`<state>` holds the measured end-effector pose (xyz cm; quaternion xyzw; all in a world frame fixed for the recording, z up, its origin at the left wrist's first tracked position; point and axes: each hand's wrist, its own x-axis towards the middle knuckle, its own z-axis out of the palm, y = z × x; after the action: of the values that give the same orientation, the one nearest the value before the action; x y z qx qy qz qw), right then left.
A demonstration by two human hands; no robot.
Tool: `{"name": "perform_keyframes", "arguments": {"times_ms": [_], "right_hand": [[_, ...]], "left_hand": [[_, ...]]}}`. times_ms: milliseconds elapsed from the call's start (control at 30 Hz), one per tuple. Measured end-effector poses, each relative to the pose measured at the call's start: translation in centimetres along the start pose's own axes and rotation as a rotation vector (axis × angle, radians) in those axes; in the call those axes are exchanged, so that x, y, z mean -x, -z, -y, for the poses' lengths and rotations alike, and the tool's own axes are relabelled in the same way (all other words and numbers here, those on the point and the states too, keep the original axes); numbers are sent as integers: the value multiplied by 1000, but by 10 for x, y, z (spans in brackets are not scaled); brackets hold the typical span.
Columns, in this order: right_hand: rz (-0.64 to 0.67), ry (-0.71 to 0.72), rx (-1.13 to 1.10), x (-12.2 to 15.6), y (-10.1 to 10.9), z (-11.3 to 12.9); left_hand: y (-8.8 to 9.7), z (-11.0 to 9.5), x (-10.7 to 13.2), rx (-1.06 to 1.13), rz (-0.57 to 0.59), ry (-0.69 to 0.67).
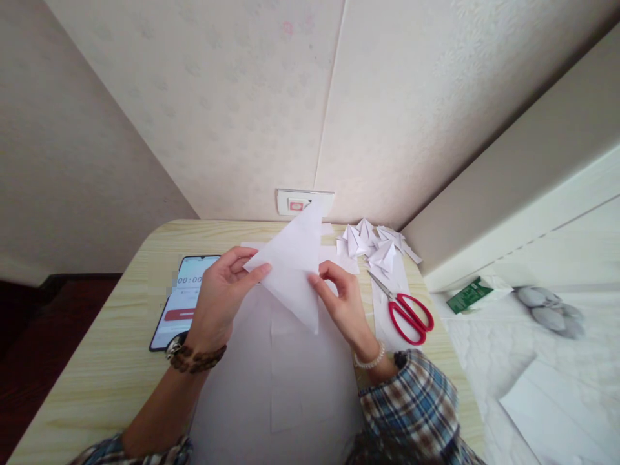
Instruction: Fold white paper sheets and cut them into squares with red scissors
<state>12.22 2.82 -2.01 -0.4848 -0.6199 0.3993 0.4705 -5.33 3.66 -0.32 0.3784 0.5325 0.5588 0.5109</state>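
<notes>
A white paper folded into a triangle (295, 268) is held up above the wooden table (116, 361). My left hand (220, 300) pinches its left corner between thumb and fingers. My right hand (341, 300) grips its right edge with the fingertips. Below the hands lie flat white paper sheets (276, 387). Both sleeves are plaid; the left wrist wears a dark bracelet, the right a bead bracelet.
A phone (180, 298) showing a timer lies left of my left hand. Red-handled scissors (407, 313) rest to the right. Several folded paper shapes (371, 245) sit at the back right. A wall socket (295, 202) is behind. A bed with a green box (469, 294) lies right.
</notes>
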Motion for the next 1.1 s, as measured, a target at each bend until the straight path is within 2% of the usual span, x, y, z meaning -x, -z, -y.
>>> {"name": "perform_keyframes", "arguments": {"times_ms": [133, 300, 500, 767, 1100], "right_hand": [[-39, 10, 62, 0, 0, 2], [-23, 23, 79, 0, 1, 2], [-8, 39, 99, -1, -1, 1], [4, 51, 75, -1, -2, 0], [12, 12, 51, -1, -1, 1]], "left_hand": [[0, 0, 1, 5, 53, 63], [0, 1, 2, 3, 127, 122], [0, 4, 3, 60, 115, 150], [2, 11, 2, 57, 75, 120], [0, 4, 4, -26, 66, 76]]}}
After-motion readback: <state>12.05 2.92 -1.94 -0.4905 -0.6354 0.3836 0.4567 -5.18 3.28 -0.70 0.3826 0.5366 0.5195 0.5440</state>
